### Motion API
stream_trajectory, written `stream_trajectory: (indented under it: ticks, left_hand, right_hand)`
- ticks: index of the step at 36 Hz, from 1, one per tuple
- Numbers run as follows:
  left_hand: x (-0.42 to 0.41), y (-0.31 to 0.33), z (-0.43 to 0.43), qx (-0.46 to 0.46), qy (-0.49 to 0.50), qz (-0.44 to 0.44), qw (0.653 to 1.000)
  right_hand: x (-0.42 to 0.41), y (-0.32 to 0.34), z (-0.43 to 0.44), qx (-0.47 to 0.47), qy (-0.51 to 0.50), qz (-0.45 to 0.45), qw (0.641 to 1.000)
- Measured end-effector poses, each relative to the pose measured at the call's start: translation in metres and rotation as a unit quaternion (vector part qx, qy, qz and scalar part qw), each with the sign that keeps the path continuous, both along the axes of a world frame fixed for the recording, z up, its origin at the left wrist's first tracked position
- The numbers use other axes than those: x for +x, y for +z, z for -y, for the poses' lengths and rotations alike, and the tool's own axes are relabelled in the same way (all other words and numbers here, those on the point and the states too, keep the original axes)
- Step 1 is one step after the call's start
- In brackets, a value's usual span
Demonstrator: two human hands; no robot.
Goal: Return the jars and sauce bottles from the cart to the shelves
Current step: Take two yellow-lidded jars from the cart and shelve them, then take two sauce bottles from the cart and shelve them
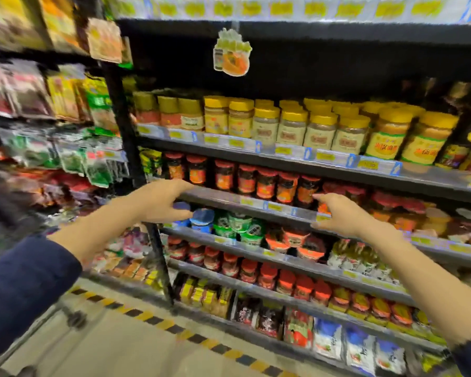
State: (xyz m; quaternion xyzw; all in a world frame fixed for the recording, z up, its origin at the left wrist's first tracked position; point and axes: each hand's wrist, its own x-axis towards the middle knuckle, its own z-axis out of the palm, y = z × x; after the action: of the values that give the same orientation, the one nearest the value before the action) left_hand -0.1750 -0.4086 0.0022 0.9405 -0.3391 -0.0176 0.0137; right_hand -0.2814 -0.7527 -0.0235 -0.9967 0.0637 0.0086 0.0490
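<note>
Both my hands reach toward the jar shelves with nothing clearly in them. My left hand [161, 202] has fingers and thumb spread in a curve just in front of a blue-lidded jar [182, 207] that stands on its shelf beside a second one [202, 220]; I cannot tell if it touches. My right hand [340, 214] is open, fingers pointing left at the shelf's front rail [283, 210]. Just beyond its fingertips stand dark sauce jars with red lids [265, 183]. The picture is blurred.
Yellow-lidded jars [318, 131] fill the shelf above. Green tubs [239, 224] and red-capped jars [267, 276] sit lower down. Hanging packets [65, 153] cover the left rack. A black upright [125, 137] divides the two units. Grey cart wire [74, 319] shows at the bottom left above striped floor tape [174, 329].
</note>
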Motion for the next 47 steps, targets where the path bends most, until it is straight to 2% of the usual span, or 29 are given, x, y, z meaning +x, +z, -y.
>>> stream_trajectory:
  ticks: [4,13,21,29,40,47]
  left_hand:
    - [-0.010,-0.010,-0.072,0.022,0.072,-0.030,0.997]
    - [-0.011,-0.044,-0.217,0.049,0.220,-0.020,0.974]
    - [0.002,-0.054,-0.319,0.057,0.345,-0.037,0.936]
    - [0.023,-0.058,-0.399,0.043,0.471,-0.051,0.880]
    - [0.037,-0.069,-0.487,-0.001,0.566,-0.047,0.823]
    - [0.067,-0.074,-0.570,0.009,0.579,-0.066,0.812]
  right_hand:
    - [0.031,-0.005,-0.063,-0.010,0.058,-0.034,0.998]
    - [0.120,-0.023,-0.200,0.003,0.231,-0.033,0.972]
    - [0.211,-0.029,-0.326,-0.001,0.353,-0.068,0.933]
    - [0.297,-0.029,-0.442,-0.012,0.453,-0.094,0.887]
    - [0.365,-0.044,-0.601,-0.018,0.568,-0.080,0.819]
    - [0.401,-0.058,-0.704,-0.030,0.597,-0.077,0.798]
